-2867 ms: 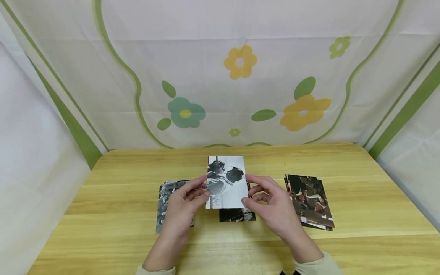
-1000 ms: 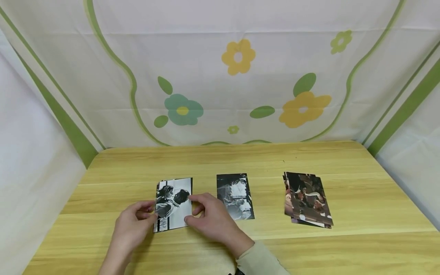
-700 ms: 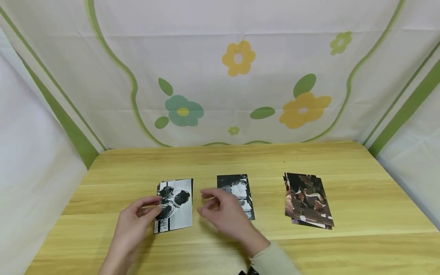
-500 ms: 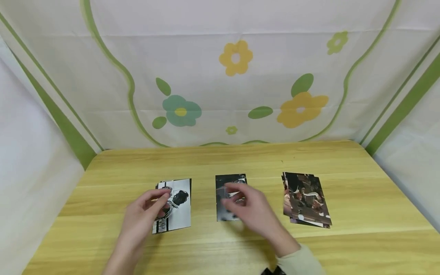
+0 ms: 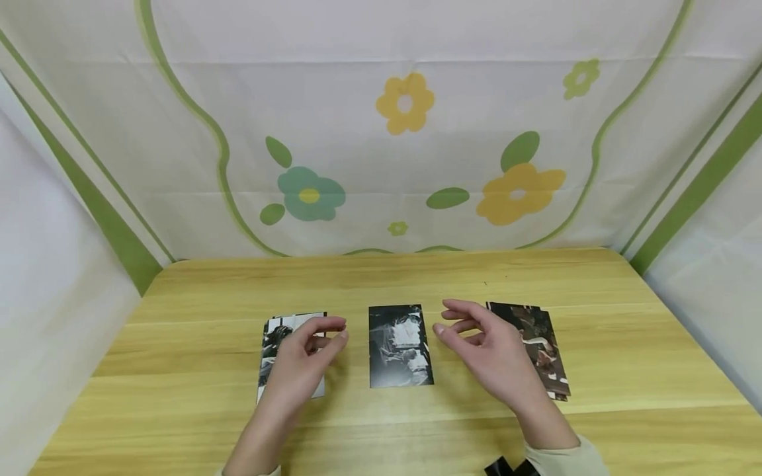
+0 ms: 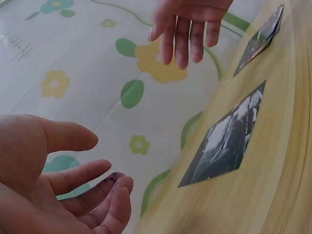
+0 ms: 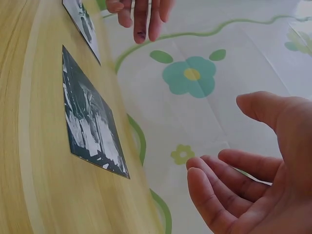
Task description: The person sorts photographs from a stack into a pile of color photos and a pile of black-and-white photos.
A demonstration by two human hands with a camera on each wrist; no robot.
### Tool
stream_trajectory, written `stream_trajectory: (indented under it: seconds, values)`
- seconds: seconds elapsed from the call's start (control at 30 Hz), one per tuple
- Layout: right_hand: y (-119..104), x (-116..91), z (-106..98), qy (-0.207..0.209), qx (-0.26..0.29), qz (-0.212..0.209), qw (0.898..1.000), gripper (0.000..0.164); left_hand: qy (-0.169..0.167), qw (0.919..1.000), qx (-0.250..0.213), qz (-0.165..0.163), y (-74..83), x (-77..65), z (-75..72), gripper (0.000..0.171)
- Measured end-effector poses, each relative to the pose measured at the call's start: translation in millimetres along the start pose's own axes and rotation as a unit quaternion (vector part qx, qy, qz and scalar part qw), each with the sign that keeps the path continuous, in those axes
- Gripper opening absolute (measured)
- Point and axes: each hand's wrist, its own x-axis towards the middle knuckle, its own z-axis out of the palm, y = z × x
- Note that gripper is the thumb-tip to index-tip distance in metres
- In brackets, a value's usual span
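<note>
lying flat between the empty, relaxed left hand and right hand, dark photo.

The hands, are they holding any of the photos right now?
No. The left hand and the right hand hover open above the table, either side of the middle photo, holding nothing.

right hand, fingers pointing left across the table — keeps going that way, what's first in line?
Likely the dark middle photo. The right hand, open and holding nothing, points its fingers leftward just above it; height over the table is unclear, so it may pass over toward the left hand.
</note>
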Motion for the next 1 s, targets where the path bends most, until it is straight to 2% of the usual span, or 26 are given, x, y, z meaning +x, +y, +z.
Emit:
stream_trajectory:
  seconds: [0.27,0.47,0.6,0.73,0.83,1.0]
  values:
    - [0.9,1.1,1.7,0.006,-0.012,-0.009,1.000,0.047,0.008,0.9997,-0.025,0.002,-2.0,0.5,-7.2,0.034]
    - [3.4,1.5,3.4,0.001,-0.009,0.005,1.000,0.049,0.020,0.9997,-0.016,0.001,-4.0,2.7,-2.5,0.030]
    - [6.1,3.0,9.1,-0.011,-0.004,0.019,1.000,0.051,0.031,0.9991,0.017,0.023,-13.7,6.4,10.2,0.031]
    - [13.0,4.6,18.5,-0.040,0.022,0.049,0.998,0.060,0.023,0.9974,0.045,0.052,-27.5,11.3,29.3,0.034]
    - [19.8,5.1,26.9,-0.062,0.038,0.077,0.994,0.071,0.006,0.9957,0.067,0.064,-36.6,12.7,42.9,0.043]
    - [24.0,5.1,37.2,-0.061,0.008,0.109,0.992,0.075,-0.005,0.9868,0.135,0.089,-44.0,11.3,58.4,0.064]
